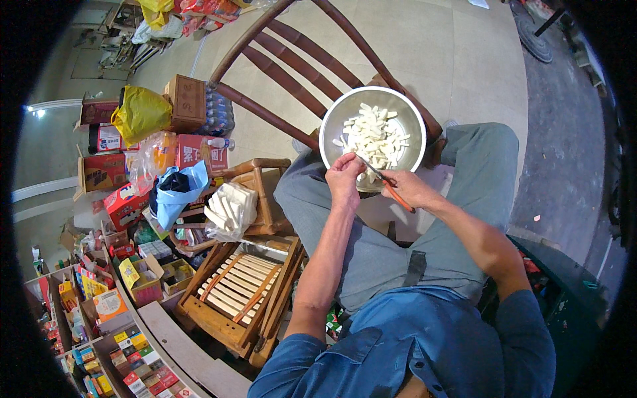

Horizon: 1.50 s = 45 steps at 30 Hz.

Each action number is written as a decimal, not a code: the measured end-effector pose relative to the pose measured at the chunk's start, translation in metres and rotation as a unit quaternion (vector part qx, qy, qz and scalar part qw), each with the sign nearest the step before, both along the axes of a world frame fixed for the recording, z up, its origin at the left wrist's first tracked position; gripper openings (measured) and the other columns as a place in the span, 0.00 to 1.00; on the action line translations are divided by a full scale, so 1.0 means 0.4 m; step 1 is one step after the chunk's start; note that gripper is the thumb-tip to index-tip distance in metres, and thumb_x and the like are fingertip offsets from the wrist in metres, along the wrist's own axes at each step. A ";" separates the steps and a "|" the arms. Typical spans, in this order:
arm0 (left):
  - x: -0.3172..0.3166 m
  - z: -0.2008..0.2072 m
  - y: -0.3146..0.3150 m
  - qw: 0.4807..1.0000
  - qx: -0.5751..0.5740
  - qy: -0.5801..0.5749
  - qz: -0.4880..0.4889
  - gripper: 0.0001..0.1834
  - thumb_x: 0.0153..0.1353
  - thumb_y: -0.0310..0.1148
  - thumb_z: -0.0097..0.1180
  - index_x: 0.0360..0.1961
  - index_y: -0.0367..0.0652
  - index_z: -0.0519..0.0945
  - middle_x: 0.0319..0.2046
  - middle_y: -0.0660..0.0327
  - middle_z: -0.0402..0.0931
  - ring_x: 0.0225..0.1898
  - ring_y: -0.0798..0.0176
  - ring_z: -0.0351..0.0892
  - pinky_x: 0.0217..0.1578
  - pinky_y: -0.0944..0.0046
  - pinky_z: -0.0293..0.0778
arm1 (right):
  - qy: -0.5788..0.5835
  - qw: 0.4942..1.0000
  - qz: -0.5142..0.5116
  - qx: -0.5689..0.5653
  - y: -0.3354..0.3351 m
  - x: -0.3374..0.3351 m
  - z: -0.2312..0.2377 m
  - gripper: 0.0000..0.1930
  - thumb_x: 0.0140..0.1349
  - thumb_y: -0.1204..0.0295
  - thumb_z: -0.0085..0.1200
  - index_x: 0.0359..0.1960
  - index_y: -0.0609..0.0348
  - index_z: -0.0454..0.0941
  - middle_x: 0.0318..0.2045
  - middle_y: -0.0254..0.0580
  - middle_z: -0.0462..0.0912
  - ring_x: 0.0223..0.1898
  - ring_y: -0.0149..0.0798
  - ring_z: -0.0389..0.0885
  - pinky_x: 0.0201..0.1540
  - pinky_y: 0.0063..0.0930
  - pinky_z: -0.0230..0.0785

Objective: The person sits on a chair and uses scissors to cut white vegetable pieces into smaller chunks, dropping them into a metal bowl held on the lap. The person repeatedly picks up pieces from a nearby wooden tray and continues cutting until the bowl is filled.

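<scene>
A round steel bowl (326, 136) rests on the seat of a brown wooden chair, between my knees. Short white cut pieces (375, 132) of some food are heaped inside it; their exact kind is not clear. Over the bowl's near rim, my left hand (345, 178) is closed in a pinch, and whatever its fingertips hold is mostly hidden. My right hand (410, 188) grips scissors (399, 195) with orange-red handles. Their dark blades point up and left, reaching the left fingertips. To the left, a clear plastic bag (232, 209) contains longer white strips.
The chair's slatted back (292, 56) rises beyond the bowl. At my left lies a folded wooden chair (239, 285) with pale slats. Further left stand stacked cartons (189, 99), a yellow bag (141, 114), a light blue bag (182, 192) and shelving packed with small boxes (142, 365).
</scene>
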<state>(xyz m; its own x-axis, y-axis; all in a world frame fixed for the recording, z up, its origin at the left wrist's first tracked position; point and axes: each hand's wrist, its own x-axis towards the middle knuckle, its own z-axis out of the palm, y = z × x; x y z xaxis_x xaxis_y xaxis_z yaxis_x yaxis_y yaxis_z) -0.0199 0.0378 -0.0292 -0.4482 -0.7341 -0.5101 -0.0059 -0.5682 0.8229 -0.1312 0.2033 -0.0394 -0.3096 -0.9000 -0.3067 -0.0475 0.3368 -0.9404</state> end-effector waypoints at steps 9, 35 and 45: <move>0.006 -0.013 -0.010 0.998 -0.029 -0.054 -0.007 0.13 0.62 0.20 0.68 0.47 0.32 0.82 0.39 0.57 0.85 0.33 0.63 0.85 0.40 0.65 0.84 | -0.175 0.980 -0.044 0.082 0.004 -0.014 0.125 0.14 0.69 0.68 0.59 0.50 0.66 0.84 0.24 0.31 0.80 0.27 0.25 0.79 0.26 0.22 0.71; -0.005 -0.050 0.001 0.997 -0.053 -0.050 -0.019 0.11 0.65 0.19 0.67 0.49 0.29 0.84 0.41 0.55 0.87 0.38 0.64 0.87 0.45 0.64 0.85 | -0.064 0.995 -0.026 0.071 -0.013 -0.014 0.075 0.14 0.66 0.65 0.61 0.41 0.67 0.81 0.26 0.48 0.83 0.31 0.40 0.82 0.38 0.42 0.74; -0.088 -0.083 -0.054 0.857 -0.453 -0.217 -0.110 0.20 0.55 0.16 0.62 0.50 0.32 0.84 0.43 0.50 0.87 0.45 0.51 0.87 0.52 0.56 0.80 | 0.025 0.986 -0.146 0.076 -0.016 -0.093 0.041 0.14 0.69 0.69 0.61 0.51 0.65 0.84 0.23 0.29 0.78 0.20 0.23 0.74 0.22 0.22 0.67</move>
